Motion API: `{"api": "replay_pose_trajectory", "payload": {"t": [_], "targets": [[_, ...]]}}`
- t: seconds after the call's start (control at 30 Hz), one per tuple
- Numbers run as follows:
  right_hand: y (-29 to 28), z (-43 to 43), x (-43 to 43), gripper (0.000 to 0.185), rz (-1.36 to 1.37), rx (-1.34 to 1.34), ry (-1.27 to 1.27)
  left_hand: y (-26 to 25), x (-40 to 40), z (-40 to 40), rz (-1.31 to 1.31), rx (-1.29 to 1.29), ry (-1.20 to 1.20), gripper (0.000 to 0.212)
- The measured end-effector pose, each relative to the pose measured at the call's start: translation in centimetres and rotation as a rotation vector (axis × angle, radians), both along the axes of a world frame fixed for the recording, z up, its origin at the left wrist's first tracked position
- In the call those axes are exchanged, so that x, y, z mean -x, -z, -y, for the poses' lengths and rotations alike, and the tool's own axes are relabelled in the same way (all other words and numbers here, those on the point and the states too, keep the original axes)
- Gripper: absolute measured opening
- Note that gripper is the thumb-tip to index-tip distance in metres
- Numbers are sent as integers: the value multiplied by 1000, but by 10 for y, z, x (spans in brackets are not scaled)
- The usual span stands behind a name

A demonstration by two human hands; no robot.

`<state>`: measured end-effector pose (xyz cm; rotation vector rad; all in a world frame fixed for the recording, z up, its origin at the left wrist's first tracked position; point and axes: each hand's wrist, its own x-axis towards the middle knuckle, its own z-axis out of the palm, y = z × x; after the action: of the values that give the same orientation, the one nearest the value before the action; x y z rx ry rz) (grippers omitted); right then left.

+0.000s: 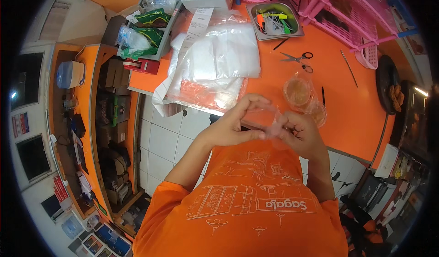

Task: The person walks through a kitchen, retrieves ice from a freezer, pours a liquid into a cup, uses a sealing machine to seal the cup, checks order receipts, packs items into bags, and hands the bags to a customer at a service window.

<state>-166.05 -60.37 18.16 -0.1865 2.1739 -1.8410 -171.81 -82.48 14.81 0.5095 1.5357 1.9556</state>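
Close in front of my body, at the front edge of the orange table (346, 119), both hands hold a thin clear plastic bag (262, 116). My left hand (236, 123) has its thumb and fingers spread around one side of it. The fingers of my right hand (301, 131) are pinched on the gathered film at the other side. What the bag contains, if anything, cannot be made out. Just beyond my right hand lie two round clear tubs in plastic, a nearer tub (316, 113) and a farther tub (297, 89), both with a yellow-brown filling.
Scissors (291, 57) lie beyond the tubs. Stacked clear plastic bags (223, 54) cover the table's left part, with a long printed paper strip (197, 25) over them. Behind are a steel pan (298, 34) of small items and a pink rack (346, 20). A red tape dispenser (149, 66) sits left.
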Motion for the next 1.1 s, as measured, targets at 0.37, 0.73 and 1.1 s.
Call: {"api": "replay_pose_trajectory", "payload": {"t": [0.37, 0.73, 1.1], "targets": [[17, 1, 2, 20, 88, 77, 168, 13, -9, -10, -20, 133, 107, 18], [19, 13, 6, 15, 115, 383, 134, 11, -14, -6, -171, 176, -134, 7], [26, 33, 6, 22, -186, 54, 241, 12, -18, -13, 165, 88, -260, 11]]}}
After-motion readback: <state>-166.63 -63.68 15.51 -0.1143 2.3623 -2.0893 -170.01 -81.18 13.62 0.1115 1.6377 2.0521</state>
